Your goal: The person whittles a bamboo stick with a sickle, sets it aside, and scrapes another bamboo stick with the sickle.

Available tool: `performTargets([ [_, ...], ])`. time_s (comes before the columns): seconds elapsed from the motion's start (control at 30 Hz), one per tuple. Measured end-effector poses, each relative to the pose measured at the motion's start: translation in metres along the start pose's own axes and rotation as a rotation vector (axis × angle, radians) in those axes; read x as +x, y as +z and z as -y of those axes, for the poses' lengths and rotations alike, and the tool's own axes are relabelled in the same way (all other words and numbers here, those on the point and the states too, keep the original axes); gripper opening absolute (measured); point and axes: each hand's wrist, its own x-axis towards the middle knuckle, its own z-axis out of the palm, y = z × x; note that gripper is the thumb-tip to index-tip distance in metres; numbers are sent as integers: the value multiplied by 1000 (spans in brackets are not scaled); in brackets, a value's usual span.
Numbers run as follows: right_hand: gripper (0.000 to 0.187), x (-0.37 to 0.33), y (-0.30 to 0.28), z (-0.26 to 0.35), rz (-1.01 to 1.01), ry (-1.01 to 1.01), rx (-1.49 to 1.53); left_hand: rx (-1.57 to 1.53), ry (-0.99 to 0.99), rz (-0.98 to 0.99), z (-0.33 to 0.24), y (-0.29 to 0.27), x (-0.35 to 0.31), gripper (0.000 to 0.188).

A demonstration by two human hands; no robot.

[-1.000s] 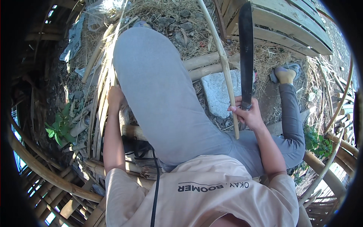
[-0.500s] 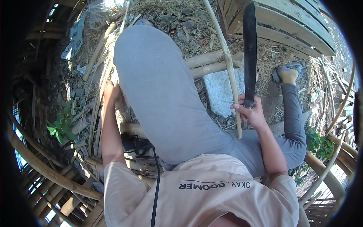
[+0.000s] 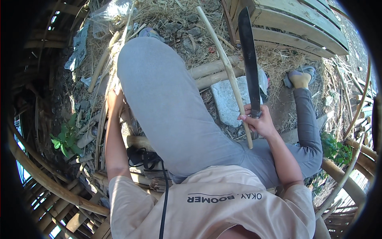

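Observation:
My right hand (image 3: 259, 121) is closed around the handle of a machete (image 3: 251, 63), its dark, broad blade pointing up and away. Pinched between the thumb and fingers of the same hand is a long, pale, slightly bent stick (image 3: 223, 59), leaning left of the blade. Beyond my left side, my left hand (image 3: 115, 99) is down beside my raised grey-trousered knee (image 3: 159, 79). It looks closed on thin bamboo strips (image 3: 126, 30) lying lengthwise there; its fingertips are partly hidden. Behind the stick's lower half lies a pale stone block (image 3: 225, 101).
Bamboo poles (image 3: 215, 73) lie across the ground ahead. A slatted wooden crate (image 3: 294, 24) stands far right. Clear plastic (image 3: 107, 18) lies far left. A green plant (image 3: 65, 139) grows at left. A black cord (image 3: 165, 203) hangs over my shirt; curved bamboo (image 3: 51, 183) edges the left.
My right hand has shifted slightly left and down, bringing the machete and stick along; both now tilt further left. The left hand stays beside the knee, nearly unmoved.

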Motion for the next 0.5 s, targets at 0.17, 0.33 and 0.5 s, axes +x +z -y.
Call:
performTargets([
  [0.17,21,-2,-2,1,-24,29,40,-182,-111,31,-14,-22,-13,35],
  [0.33,21,-4,-9,-2,-9,1,62,-191,6,-217,-11,-21,-60,58],
  [0.5,22,-4,-11,-1,18,-21,92,-300,82,-406,-19,-33,-102,57],
])
